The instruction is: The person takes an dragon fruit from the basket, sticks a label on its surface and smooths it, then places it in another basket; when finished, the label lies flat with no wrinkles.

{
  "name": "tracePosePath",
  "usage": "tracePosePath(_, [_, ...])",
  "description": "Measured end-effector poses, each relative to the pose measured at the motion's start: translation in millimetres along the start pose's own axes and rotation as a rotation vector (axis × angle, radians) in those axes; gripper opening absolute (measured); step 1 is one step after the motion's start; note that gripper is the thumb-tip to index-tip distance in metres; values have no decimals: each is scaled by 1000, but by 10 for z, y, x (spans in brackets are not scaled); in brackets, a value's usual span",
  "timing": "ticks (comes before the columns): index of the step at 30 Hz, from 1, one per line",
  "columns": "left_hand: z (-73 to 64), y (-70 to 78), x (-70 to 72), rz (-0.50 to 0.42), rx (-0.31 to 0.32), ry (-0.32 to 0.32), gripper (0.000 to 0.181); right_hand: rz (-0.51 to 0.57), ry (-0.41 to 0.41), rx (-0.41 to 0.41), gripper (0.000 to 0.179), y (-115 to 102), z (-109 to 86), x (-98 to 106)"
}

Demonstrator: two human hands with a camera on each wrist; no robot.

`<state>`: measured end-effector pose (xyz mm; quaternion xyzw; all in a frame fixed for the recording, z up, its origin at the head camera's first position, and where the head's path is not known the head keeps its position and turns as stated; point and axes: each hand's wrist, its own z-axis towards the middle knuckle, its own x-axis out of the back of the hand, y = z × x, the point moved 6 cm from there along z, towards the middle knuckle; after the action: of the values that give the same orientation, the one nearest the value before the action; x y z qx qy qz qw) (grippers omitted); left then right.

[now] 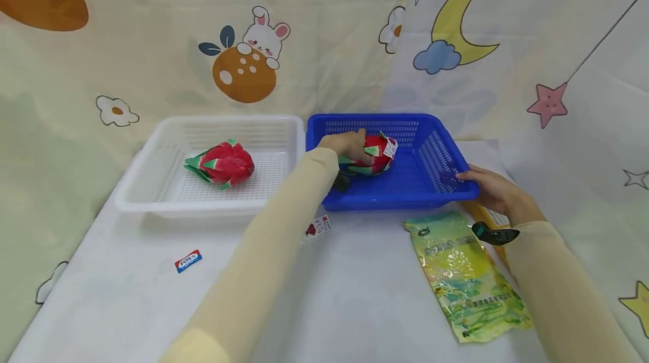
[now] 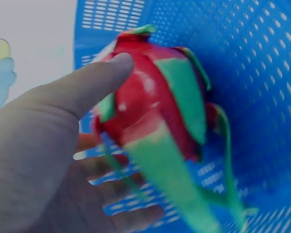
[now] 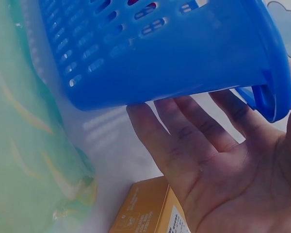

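In the head view, my left hand (image 1: 347, 145) reaches into the blue basket (image 1: 385, 204) and holds a red dragon fruit (image 1: 380, 149) with green scales and a white tag. The left wrist view shows the thumb on the red skin of the dragon fruit (image 2: 140, 97) and the other fingers along its side. At the basket's right end my right hand (image 1: 492, 189) grips the rim. Seen from the right wrist, fingertips of the right hand (image 3: 218, 160) meet the outer wall of the blue basket (image 3: 174, 63). A dark item (image 1: 342, 182) sits near the left wrist.
A white basket (image 1: 147, 205) stands on the left, holding another dragon fruit (image 1: 225, 164). In front lie a yellow-green packet (image 1: 463, 273), a small FOX'S wrapper (image 1: 188, 261) and a printed card (image 1: 318, 227). An orange box (image 3: 145, 206) lies below the right hand. Behind hangs a patterned cloth (image 1: 345, 41).
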<state>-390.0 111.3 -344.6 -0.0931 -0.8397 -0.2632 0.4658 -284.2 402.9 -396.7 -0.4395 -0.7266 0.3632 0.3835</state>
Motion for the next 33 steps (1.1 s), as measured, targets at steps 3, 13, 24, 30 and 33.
tracePosePath(3, [-132, 48, 103, 46, -82, 36, 93, 3, 7, -10, 74, 40, -6, 13])
tracePosePath(13, [-1183, -571, 848, 136, -173, 236, 85, -59, 17, -11, 76, 127, -126, 144])
tracePosePath(24, [-2328, -3155, 771, -110, 328, 265, 96, -57, 9, -9, 74, 137, -244, 273])
tracePosePath(30, [-2561, -3745, 167, -594, 335, 169, 93, -19, 7, -13, 72, 104, -211, 236])
tracePosePath(33, [-2572, -3831, -5, -754, 295, 174, 79, -33, 4, -17, 74, 74, -169, 185])
